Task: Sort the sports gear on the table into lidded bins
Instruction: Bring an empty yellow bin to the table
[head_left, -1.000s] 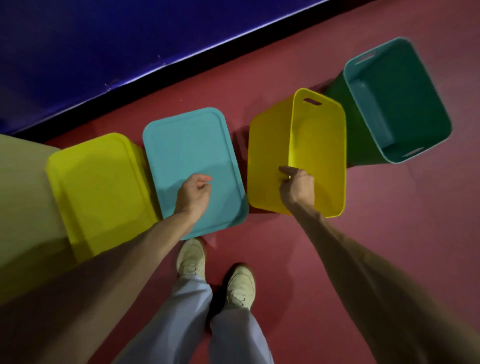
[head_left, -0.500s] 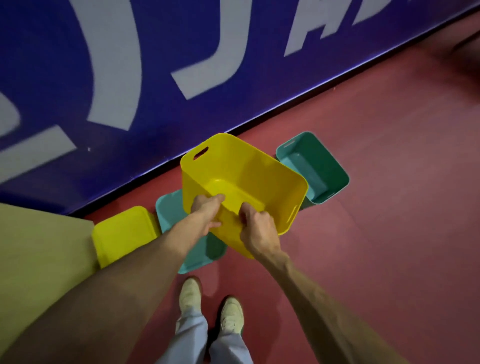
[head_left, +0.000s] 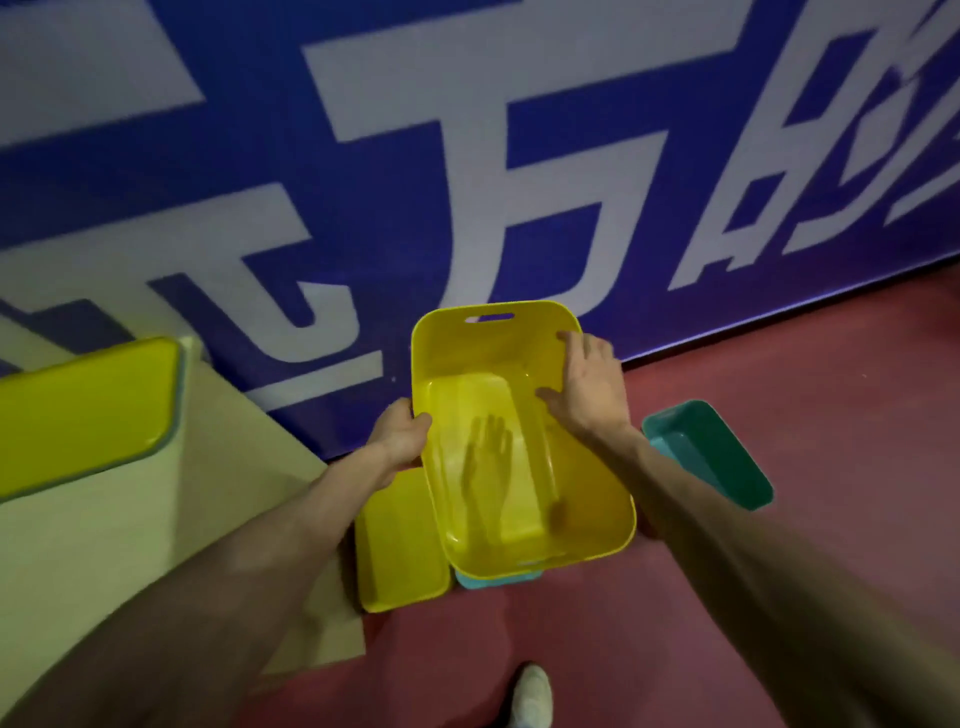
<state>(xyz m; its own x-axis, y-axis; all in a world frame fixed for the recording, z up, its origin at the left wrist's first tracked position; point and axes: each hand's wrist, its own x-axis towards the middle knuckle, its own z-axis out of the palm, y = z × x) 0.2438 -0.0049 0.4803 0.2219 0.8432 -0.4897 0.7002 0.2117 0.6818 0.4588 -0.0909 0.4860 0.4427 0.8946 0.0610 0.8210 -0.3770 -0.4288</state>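
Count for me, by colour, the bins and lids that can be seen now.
Yellow: 3 (yellow bin, middle yellow lid, left yellow lid)
Teal: 2 (teal bin, teal lid, mostly hidden under the yellow bin)
Total: 5

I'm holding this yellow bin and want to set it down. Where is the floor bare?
It is crowded under the yellow bin: a yellow lid and a teal lid lie side by side, with the green bin just to the right. Bare red floor lies beyond the green bin, along the blue wall, and nearer, between the lids and the shoe.
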